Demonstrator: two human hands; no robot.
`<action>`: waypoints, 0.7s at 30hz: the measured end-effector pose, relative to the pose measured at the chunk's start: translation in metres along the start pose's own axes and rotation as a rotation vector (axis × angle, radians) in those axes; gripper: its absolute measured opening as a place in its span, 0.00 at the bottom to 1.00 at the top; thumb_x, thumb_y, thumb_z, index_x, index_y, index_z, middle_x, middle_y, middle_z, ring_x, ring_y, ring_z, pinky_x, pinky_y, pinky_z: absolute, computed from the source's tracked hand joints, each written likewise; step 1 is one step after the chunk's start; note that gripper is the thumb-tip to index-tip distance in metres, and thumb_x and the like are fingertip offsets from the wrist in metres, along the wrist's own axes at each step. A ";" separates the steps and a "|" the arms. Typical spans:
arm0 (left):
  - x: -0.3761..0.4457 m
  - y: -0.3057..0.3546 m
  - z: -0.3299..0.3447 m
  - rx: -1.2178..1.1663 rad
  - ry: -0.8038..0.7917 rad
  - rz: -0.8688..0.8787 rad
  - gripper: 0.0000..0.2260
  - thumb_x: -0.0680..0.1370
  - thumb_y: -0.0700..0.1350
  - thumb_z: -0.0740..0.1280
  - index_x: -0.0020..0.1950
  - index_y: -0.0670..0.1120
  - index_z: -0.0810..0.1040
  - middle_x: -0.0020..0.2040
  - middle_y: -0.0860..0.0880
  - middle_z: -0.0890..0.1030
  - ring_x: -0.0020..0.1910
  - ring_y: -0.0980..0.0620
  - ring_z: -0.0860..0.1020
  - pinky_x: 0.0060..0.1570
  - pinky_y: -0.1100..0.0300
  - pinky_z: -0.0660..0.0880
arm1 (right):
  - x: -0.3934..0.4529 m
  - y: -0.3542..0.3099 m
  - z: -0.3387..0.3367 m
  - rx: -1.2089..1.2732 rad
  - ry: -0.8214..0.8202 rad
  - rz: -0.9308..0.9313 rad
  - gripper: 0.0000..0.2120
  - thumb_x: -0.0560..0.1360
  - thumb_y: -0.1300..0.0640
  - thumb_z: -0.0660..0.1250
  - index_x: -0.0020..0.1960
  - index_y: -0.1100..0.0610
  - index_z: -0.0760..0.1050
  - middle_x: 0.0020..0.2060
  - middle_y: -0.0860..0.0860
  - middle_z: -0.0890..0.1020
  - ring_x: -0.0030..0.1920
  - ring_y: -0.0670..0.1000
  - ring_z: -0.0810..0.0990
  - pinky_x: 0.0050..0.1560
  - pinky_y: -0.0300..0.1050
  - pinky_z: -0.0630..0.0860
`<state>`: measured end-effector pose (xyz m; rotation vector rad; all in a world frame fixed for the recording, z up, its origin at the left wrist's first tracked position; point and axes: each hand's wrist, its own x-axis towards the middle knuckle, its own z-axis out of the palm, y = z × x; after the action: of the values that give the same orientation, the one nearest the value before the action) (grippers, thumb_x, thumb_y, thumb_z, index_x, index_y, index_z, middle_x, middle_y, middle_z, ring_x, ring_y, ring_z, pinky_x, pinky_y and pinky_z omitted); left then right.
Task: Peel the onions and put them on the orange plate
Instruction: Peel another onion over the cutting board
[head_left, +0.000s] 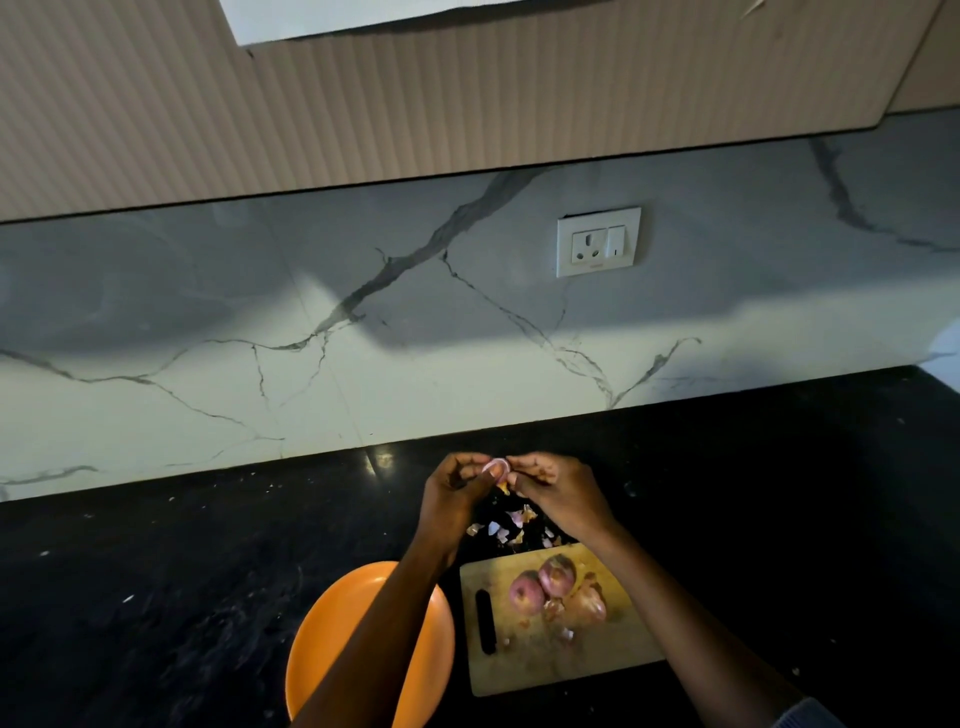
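**Both hands hold one small onion**

The left hand (453, 480) and right hand (553, 486) pinch a small onion (495, 467) above the black counter (156, 571), maybe tugging its skin. Peel bits (511, 525) lie below. Three onions (558, 587) sit on the cutting board (571, 660), beside the orange plate (332, 634).

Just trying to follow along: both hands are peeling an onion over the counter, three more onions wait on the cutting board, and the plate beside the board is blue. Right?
Nearly. The head view shows the plate is orange, not blue. The rest stands: left hand and right hand hold an onion over the counter, and three onions wait on the cutting board.
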<state>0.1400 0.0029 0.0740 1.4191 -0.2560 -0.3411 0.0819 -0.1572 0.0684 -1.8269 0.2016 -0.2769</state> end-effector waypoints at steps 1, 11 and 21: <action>0.000 -0.001 -0.001 0.018 -0.010 0.009 0.10 0.76 0.39 0.74 0.54 0.36 0.80 0.48 0.38 0.85 0.49 0.44 0.84 0.52 0.54 0.81 | -0.001 0.000 0.000 -0.015 0.003 0.006 0.10 0.76 0.60 0.74 0.56 0.51 0.83 0.48 0.45 0.87 0.51 0.43 0.86 0.56 0.46 0.82; -0.003 0.000 0.007 0.171 0.023 0.031 0.08 0.75 0.40 0.75 0.53 0.44 0.83 0.47 0.47 0.86 0.49 0.51 0.85 0.51 0.59 0.81 | -0.004 -0.003 0.008 -0.118 0.139 0.006 0.09 0.72 0.61 0.78 0.52 0.59 0.84 0.41 0.46 0.87 0.43 0.38 0.85 0.45 0.30 0.78; 0.000 0.000 -0.001 0.147 -0.091 0.031 0.08 0.77 0.42 0.73 0.55 0.44 0.82 0.50 0.45 0.86 0.51 0.50 0.84 0.50 0.60 0.79 | -0.005 -0.013 0.001 -0.157 0.163 -0.022 0.07 0.69 0.63 0.80 0.46 0.60 0.84 0.36 0.45 0.86 0.37 0.36 0.82 0.40 0.29 0.76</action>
<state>0.1403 0.0043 0.0736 1.5440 -0.3836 -0.3683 0.0774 -0.1515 0.0798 -1.9635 0.3246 -0.4360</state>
